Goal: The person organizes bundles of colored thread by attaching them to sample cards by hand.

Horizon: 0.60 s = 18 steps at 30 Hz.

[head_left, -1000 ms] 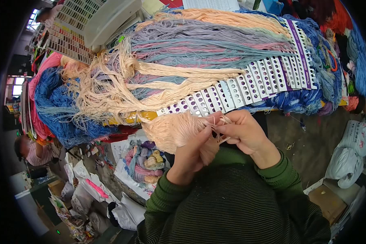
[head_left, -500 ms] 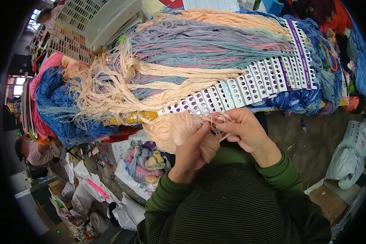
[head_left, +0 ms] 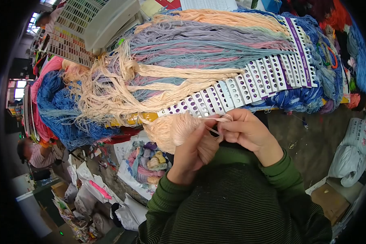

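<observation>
Peach skein [head_left: 164, 132] gripped in left hand [head_left: 190, 154], fingers curled round it; long axis slanted from 4 to 10 o'clock, loose end pointed to 10, by near edge of worktop [head_left: 147, 116]. Strands [head_left: 222, 119] spanned between hands, pinched in closed fingertips of right hand [head_left: 250, 134] at 3 o'clock. Perforated cards [head_left: 242, 89] overlapped toward 1 o'clock.
</observation>
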Each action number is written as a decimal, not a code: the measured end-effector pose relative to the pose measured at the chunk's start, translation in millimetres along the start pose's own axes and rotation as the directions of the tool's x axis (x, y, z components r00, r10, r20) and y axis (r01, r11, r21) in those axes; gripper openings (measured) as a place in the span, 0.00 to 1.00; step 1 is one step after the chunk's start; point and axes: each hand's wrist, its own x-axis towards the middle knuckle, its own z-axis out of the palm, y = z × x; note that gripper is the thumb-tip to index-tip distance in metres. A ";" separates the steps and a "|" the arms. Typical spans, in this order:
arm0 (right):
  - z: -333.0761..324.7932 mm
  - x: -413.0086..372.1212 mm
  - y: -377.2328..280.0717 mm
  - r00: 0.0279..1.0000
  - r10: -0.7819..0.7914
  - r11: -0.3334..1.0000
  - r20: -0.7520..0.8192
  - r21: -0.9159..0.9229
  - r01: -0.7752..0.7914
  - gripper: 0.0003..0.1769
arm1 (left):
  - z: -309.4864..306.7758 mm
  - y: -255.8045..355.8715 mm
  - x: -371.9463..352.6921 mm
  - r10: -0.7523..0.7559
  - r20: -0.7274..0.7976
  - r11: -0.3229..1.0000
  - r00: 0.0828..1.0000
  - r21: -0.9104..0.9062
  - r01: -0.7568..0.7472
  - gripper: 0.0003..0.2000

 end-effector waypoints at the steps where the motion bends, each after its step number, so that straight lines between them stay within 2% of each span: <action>1: -3.4 -1.9 0.2 1.000 0.012 0.999 0.017 0.043 -0.012 0.04 | -0.8 0.8 -0.6 -0.010 0.006 1.000 1.000 -0.009 0.010 0.15; 3: -9.7 -4.7 2.8 0.998 0.033 0.991 0.051 0.129 -0.039 0.04 | 5.2 3.5 -2.2 0.012 0.036 1.000 0.999 -0.002 -0.012 0.18; 6: -3.9 -1.7 0.6 0.996 0.078 0.990 -0.052 0.121 -0.071 0.06 | 6.4 4.9 -3.7 0.000 0.048 1.000 0.999 0.029 -0.002 0.21; 12: 7.5 -2.3 -3.7 0.995 0.075 0.959 -0.065 -0.268 -0.090 0.07 | 11.3 6.9 -4.6 -0.022 0.021 0.995 1.000 0.094 0.020 0.23; 18: 2.2 -3.0 -1.5 0.997 0.060 0.989 -0.044 -0.129 -0.065 0.05 | 4.9 6.8 -3.4 -0.039 0.070 0.997 0.997 0.065 0.034 0.24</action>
